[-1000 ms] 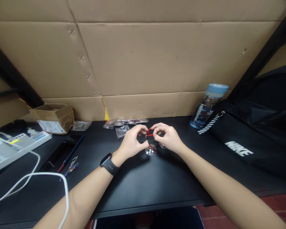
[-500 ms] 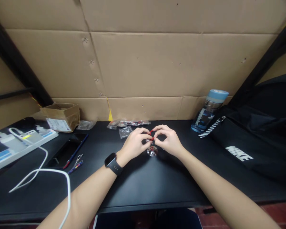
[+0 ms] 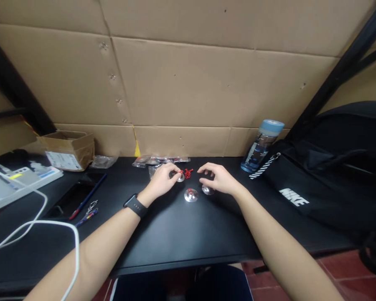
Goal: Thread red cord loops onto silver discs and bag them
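Observation:
My left hand [image 3: 163,179], with a dark watch on the wrist, pinches a small silver finger cymbal [image 3: 181,178] near its red loop. My right hand [image 3: 218,179] is open, thumb and fingers apart, just above another finger cymbal [image 3: 208,191] that it partly covers. Between the hands, nearer to me, a third finger cymbal [image 3: 191,196] lies flat with a red cord loop on top. A small tangle of red cord [image 3: 188,173] rests on the black table [image 3: 188,238] behind it.
Clear plastic packets [image 3: 163,160] lie along the cardboard wall [image 3: 181,88]. A small box [image 3: 69,150], power strip [image 3: 25,184], white cable [image 3: 44,221], phone [image 3: 78,196], pen [image 3: 87,194] and key ring [image 3: 89,212] are left. A water bottle [image 3: 263,144] and black backpack [image 3: 329,179] stand right.
Both hands were together on red cord above a cymbal. Now they are apart, the right has let go and opened, and the cord tangle and cymbals show between them. The view has shifted slightly.

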`<state>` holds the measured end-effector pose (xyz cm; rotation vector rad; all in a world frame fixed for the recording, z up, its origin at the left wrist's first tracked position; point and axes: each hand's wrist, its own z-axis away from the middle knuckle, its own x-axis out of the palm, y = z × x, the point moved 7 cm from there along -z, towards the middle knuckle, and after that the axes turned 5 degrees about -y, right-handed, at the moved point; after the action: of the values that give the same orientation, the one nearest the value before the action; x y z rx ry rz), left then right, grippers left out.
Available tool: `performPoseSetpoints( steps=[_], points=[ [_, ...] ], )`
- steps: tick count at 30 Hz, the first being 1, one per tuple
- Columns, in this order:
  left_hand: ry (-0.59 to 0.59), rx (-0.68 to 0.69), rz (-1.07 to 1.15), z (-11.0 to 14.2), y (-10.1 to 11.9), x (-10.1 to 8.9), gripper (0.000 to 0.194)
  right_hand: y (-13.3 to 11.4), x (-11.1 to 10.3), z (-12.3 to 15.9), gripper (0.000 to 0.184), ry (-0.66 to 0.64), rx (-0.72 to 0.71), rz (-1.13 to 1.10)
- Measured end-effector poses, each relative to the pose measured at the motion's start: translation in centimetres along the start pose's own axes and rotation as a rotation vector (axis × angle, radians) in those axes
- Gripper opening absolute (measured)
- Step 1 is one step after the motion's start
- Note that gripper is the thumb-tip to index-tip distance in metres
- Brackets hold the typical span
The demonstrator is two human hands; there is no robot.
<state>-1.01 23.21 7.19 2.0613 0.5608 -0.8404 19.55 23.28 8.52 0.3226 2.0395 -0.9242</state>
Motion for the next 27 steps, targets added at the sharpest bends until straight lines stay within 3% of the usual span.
performPoseSetpoints(
  steps=[2, 5, 10, 12, 19, 23, 27],
  points=[
    [-0.020, 0.025, -0.015, 0.1, 0.7, 0.2, 0.015, -0.1, 0.7, 0.2, 0.035, -0.131, -0.021, -0.020],
    [-0.006, 0.045, -0.048, 0.3, 1.9, -0.1, 0.016, -1.0, 2.2, 0.3, 0.040, -0.206, -0.056, -0.066],
    [0.028, -0.037, -0.063, 0.5, 1.9, -0.9, 0.012, -2.0, 4.4, 0.0, 0.008, -0.268, -0.093, -0.109],
    [-0.003, -0.069, -0.024, 0.5, 1.7, -0.8, 0.011, -1.8, 3.9, 0.0, 0.006, -0.215, -0.064, -0.107],
    [-0.039, -0.109, 0.203, 0.7, 1.4, 0.4, 0.015, -0.2, 0.1, 0.2, 0.021, 0.169, 0.135, -0.234],
    [0.044, -0.165, 0.396, 0.8, 0.7, 0.8, 0.020, -0.3, 1.5, -0.1, 0.025, 0.137, 0.128, -0.443],
    [0.035, -0.174, 0.433, 0.8, 0.6, 1.2, 0.020, -0.2, 2.9, -0.2, 0.028, 0.137, 0.126, -0.599]
  ],
)
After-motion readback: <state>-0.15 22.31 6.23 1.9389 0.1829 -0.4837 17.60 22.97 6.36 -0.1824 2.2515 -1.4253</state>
